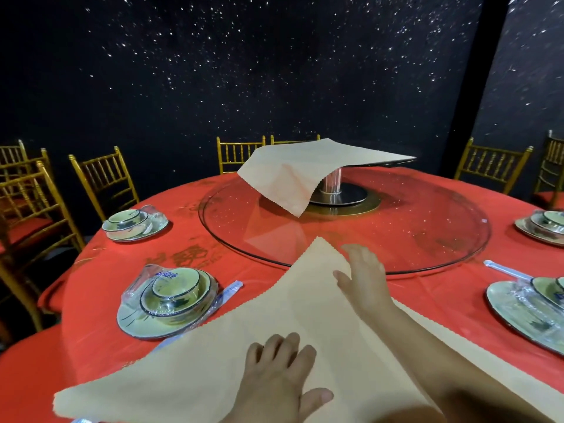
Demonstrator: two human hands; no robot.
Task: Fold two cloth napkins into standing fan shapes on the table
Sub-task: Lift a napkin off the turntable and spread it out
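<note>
Resting on the napkin (213, 355), left hand (279, 374) and right hand (364, 270) lie open-fingered — bowl (175, 288) nested on plate (134, 323).

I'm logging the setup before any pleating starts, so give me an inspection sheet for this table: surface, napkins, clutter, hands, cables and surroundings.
Surface: round table under a red tablecloth, with a glass turntable in the middle.
Job's things: near napkin lies spread out with no pleats yet. Second napkin is draped over the raised centre stand, one corner hanging down.
Clutter: plastic-wrapped place settings on both sides, with wrapped chopsticks beside the nearest one on the left.
Grippers: left hand rests flat on the near napkin. Right hand has its fingers on the napkin by its far corner.
Cables: nothing seen.
Surroundings: gold chairs around the table, and a dark star-speckled wall behind.
</note>
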